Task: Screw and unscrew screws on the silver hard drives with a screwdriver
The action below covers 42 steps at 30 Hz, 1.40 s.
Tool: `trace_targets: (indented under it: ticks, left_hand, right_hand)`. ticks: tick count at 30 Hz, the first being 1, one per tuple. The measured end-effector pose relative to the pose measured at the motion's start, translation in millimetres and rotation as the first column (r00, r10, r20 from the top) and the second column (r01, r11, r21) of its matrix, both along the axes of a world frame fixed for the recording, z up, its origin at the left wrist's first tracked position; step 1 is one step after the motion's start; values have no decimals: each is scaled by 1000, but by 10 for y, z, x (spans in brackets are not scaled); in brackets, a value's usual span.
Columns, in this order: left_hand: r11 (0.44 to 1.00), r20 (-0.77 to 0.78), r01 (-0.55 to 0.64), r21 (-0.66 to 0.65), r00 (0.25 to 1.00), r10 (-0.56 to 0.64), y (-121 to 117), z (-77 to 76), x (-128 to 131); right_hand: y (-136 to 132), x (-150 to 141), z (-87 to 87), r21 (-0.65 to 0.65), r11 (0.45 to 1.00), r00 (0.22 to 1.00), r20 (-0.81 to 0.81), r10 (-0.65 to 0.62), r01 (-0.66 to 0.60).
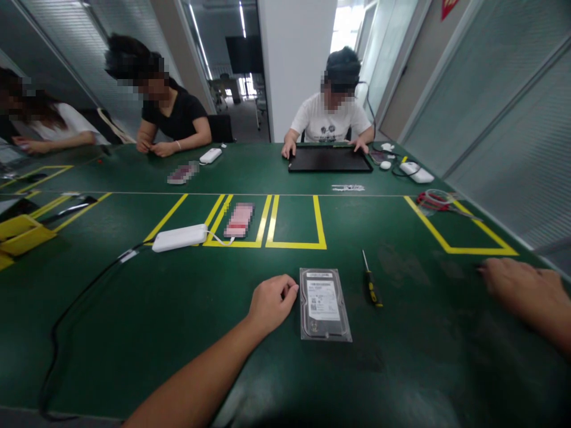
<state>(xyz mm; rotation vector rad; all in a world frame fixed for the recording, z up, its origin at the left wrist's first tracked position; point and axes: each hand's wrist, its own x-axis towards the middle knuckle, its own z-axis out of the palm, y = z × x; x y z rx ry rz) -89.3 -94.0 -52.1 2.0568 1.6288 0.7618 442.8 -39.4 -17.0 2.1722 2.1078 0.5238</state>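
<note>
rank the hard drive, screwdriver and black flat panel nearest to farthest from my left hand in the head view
1. Hard drive: immediately right of the left hand.
2. Screwdriver: farther right, past the hard drive.
3. Black flat panel: far across the table, between a co-worker's hands.

Green table [129, 309]; white wall [292, 71]; glass partition [504, 107] right; bright window [347, 27].

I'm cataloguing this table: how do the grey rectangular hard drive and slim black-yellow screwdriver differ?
The grey rectangular hard drive is broad; the black-yellow screwdriver is slim. The drive bears a white label; the screwdriver has a thin shaft. Both lie on the green table.
</note>
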Motion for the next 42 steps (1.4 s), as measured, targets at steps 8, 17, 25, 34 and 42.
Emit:
trace_targets:
  ticks: [8, 17, 25, 34, 42]
  left_hand:
    - [1000, 14, 8, -9, 1000, -8, -11, 9, -3]
    - [945, 106, 128, 302, 980, -167, -82, -24, 46]
    - [767, 74, 214, 604, 944, -322, -182, 18, 149]
    - [713, 60, 239, 659, 928, -367, -228, 25, 205]
    - [698, 37, 244, 674, 932, -361, -233, 40, 229]
  right_hand:
    - [-249, -1332, 301, -19, 959, 834, -499, 237, -284]
    - [-643, -2547, 473, -130, 842, 504, -844, 184, -524]
    - [-741, -3040, 242, -32, 779, 262, -950, 171, -626]
    - [-788, -3188, 46, 63, 811, 73, -989, 129, -581]
    - [-757, -3177, -29, 22, 814, -115, -992, -55, -581]
